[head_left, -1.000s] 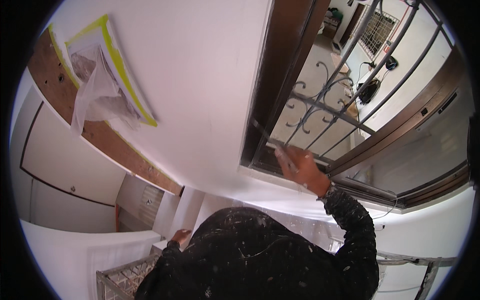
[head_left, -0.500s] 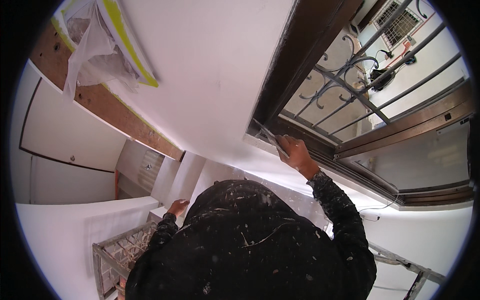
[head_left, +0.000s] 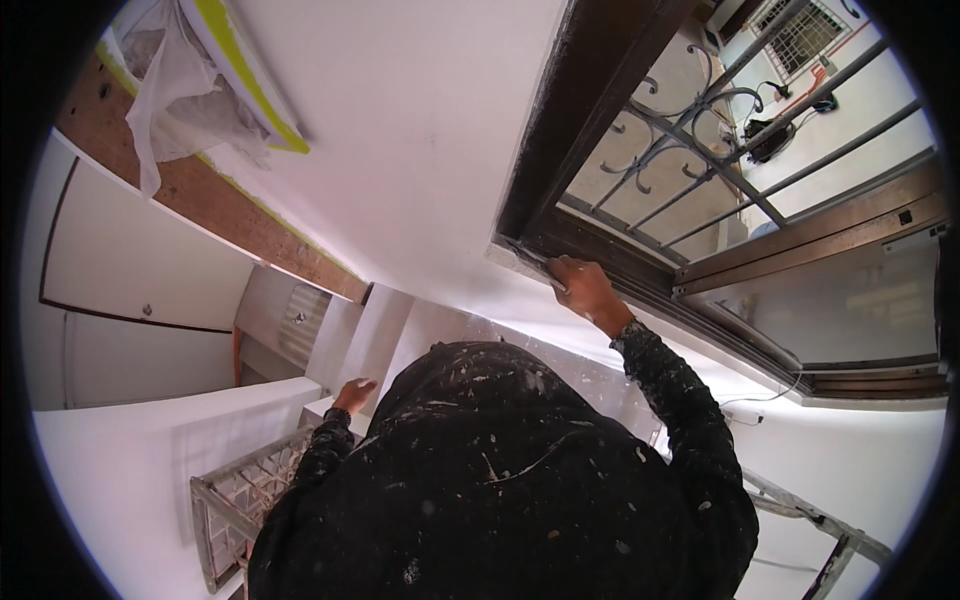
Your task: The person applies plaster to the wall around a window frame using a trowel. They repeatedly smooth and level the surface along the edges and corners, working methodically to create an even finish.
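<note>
My right hand (head_left: 590, 292) is closed around a putty knife (head_left: 540, 264), its thin blade slanting up and left. The blade lies against the lower corner of the dark brown window frame (head_left: 560, 232), where the frame meets the white wall (head_left: 420, 130). Much of the handle is hidden in my fist. Off to the left, my left hand (head_left: 353, 396) hangs beside my body with its fingers loosely apart and nothing visible in them. Part of that hand is covered by my paint-spattered black garment (head_left: 500, 470).
Curled metal window bars (head_left: 690, 140) stand behind the frame. Plastic sheeting (head_left: 180, 95) with yellow tape hangs at upper left above a brown wooden strip (head_left: 270, 235). A metal rack (head_left: 215, 535) stands at lower left, metal framing (head_left: 835, 530) at lower right. White cabinets (head_left: 140, 240) are on the left.
My right hand has shifted slightly left and up with the putty knife, whose blade now lies flatter along the frame's lower corner. The view has tilted slightly; my left hand stays low.
</note>
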`<move>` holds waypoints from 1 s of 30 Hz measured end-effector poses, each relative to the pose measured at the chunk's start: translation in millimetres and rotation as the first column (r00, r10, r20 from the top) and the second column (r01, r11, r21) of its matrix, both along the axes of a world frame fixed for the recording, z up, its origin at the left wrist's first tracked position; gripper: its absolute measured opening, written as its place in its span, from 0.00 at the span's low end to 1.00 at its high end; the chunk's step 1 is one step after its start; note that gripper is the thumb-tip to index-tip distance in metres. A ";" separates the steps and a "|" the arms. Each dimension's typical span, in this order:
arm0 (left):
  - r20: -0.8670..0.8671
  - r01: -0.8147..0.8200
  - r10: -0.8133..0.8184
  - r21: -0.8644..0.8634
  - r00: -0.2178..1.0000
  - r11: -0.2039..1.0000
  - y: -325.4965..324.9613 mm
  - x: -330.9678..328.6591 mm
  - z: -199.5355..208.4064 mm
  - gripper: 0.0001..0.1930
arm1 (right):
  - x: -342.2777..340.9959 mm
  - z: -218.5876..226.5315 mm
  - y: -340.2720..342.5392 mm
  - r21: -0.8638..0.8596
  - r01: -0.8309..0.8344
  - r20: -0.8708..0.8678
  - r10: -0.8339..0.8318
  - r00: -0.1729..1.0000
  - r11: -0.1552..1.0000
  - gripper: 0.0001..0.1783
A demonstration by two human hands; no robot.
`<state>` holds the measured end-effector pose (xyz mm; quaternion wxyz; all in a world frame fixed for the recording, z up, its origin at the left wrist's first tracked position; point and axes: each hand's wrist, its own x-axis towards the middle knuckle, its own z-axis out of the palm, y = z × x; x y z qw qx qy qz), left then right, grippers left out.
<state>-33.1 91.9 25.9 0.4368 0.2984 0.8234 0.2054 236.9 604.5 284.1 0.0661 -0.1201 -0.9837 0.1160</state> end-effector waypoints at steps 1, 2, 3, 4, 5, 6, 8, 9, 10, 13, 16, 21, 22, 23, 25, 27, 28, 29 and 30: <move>0.007 -0.021 0.021 0.015 1.000 1.000 3.8 2.0 3.2 0.31 | -0.8 -1.1 0.4 0.034 -0.033 -0.042 0.034 0.999 0.999 0.17; 0.017 -0.037 0.037 0.025 0.999 0.999 6.4 4.7 6.7 0.30 | -0.8 -0.9 0.3 0.051 -0.034 -0.025 0.035 0.999 0.998 0.15; -0.004 -0.028 0.028 0.015 1.000 1.000 10.1 7.6 9.8 0.29 | 0.0 0.0 0.3 0.061 -0.018 0.013 0.017 1.000 0.998 0.14; -0.028 -0.015 0.016 0.005 0.999 1.000 13.1 10.4 13.4 0.27 | 1.9 2.3 0.0 0.036 -0.022 -0.084 0.025 0.996 0.999 0.13; -0.056 -0.002 0.002 -0.004 0.998 1.000 17.1 12.3 16.7 0.26 | 5.2 5.1 -0.9 0.006 -0.014 -0.163 0.015 0.987 1.000 0.13; -0.017 -0.084 0.083 -0.065 0.996 0.994 20.2 15.7 20.2 0.24 | 8.7 8.4 -0.8 -0.020 -0.008 -0.242 0.003 0.970 1.000 0.13; 0.042 -0.130 0.130 0.005 0.991 0.992 28.3 19.2 25.3 0.23 | 22.6 14.1 -3.4 -0.139 0.069 -0.303 -0.109 0.947 0.988 0.15; 0.059 -0.187 0.187 -0.006 0.980 0.982 31.4 21.1 27.6 0.21 | 29.9 15.4 -4.6 -0.195 0.111 -0.274 -0.162 0.948 0.975 0.15; -0.130 -0.063 0.075 0.094 0.989 0.994 37.8 22.9 27.9 0.20 | 37.5 14.9 -7.1 -0.236 0.136 -0.298 -0.205 0.932 0.962 0.15; 0.072 0.063 -0.074 0.142 0.995 0.988 56.4 15.4 28.7 0.22 | 52.7 -4.0 -28.4 -0.312 0.091 -0.090 -0.125 0.988 0.946 0.20; -0.038 0.350 -0.348 0.119 0.937 0.929 88.6 8.0 31.4 0.27 | 60.6 -39.5 -65.5 -0.380 0.065 0.059 -0.046 0.997 0.923 0.16; 0.265 0.115 -0.199 0.301 0.943 0.947 169.7 37.9 74.8 0.27 | 65.1 -75.4 -121.8 -0.560 0.306 0.124 -0.287 0.950 0.770 0.19; 0.272 0.135 -0.259 0.402 0.927 0.906 187.0 50.1 90.4 0.25 | 66.9 -73.6 -129.2 -0.576 0.307 0.123 -0.291 0.949 0.758 0.19; 0.286 0.137 -0.284 0.441 0.915 0.887 204.0 62.0 107.6 0.24 | 67.9 -69.2 -135.1 -0.593 0.317 0.144 -0.290 0.946 0.740 0.20; 0.281 0.208 -0.373 0.478 0.884 0.854 235.1 75.3 143.7 0.21 | 71.2 -54.5 -145.7 -0.622 0.443 0.245 -0.377 0.893 0.646 0.24; 0.233 0.320 -0.499 0.533 0.835 0.784 258.5 82.9 174.8 0.20 | 75.7 -37.3 -152.5 -0.779 0.484 0.277 -0.474 0.836 0.399 0.25; 0.290 0.294 -0.468 0.483 0.835 0.825 264.6 85.9 187.6 0.19 | 76.3 -30.2 -154.9 -0.837 0.475 0.303 -0.493 0.816 0.272 0.26; 0.331 0.244 -0.441 0.495 0.834 0.834 271.3 87.0 198.3 0.18 | 78.7 -23.5 -157.2 -0.878 0.415 0.233 -0.545 0.806 0.238 0.26; 0.379 0.203 -0.394 0.455 0.837 0.867 277.2 87.2 207.4 0.18 | 77.4 -19.7 -157.8 -0.877 0.437 0.264 -0.560 0.785 0.198 0.26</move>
